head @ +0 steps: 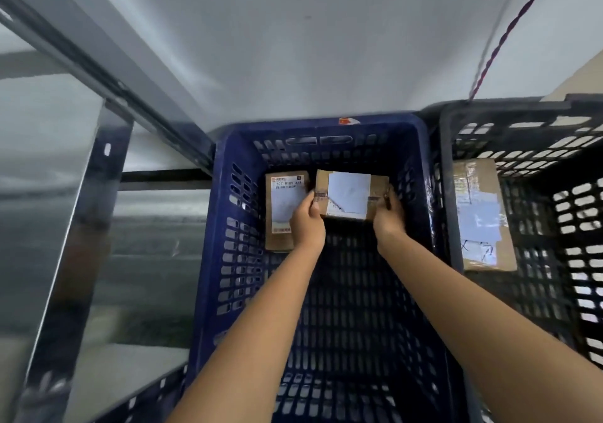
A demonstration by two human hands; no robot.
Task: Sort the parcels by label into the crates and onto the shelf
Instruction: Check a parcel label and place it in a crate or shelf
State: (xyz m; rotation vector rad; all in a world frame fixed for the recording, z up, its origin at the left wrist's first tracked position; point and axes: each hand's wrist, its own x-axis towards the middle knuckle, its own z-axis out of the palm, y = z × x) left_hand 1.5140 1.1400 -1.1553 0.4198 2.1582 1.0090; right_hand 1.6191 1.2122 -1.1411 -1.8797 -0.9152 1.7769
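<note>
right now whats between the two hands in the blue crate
In the head view, a small cardboard parcel with a white label sits between them, inside the blue crate. The left hand grips its left end and the right hand its right end.

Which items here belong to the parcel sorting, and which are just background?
Job: held parcel, left hand, right hand, second parcel, blue crate, black crate with its parcel, metal shelf.
Background: red twisted cord, white wall.

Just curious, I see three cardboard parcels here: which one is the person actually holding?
The middle parcel, in the blue crate, gripped at its ends by left hand and right hand. The other two lie untouched.
</note>
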